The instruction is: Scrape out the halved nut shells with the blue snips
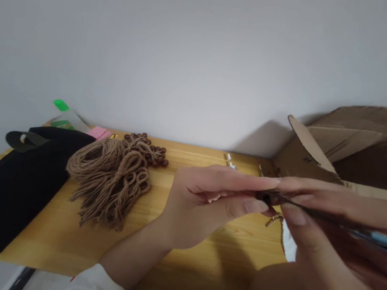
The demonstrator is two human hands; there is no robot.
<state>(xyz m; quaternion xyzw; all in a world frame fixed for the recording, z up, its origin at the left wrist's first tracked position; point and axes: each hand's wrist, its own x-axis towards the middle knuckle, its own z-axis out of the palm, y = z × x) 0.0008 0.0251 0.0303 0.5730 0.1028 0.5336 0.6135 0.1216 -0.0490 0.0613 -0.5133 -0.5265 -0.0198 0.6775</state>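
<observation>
My left hand [206, 201] is closed, pinching a small dark brown bead [265, 196] between thumb and forefinger. Between the thumb and fingers of my right hand [328, 271] is a thin dark tool with a blue handle [381, 240]; its exact kind is unclear. The tool's tip meets the bead, though I cannot tell whether it is inside the hole. Below the fingertips a short bit of brown cord [273, 221] shows. Both hands are above the table, close together.
Bundled brown cords [109, 180] lie left on the wooden table [86, 251], with dark brown beads [158, 156] behind them. A black bag [22, 190] covers the left side, near pink paper [99, 132]. An open cardboard box [310, 159] stands right. Small white items [229, 157] lie at the back.
</observation>
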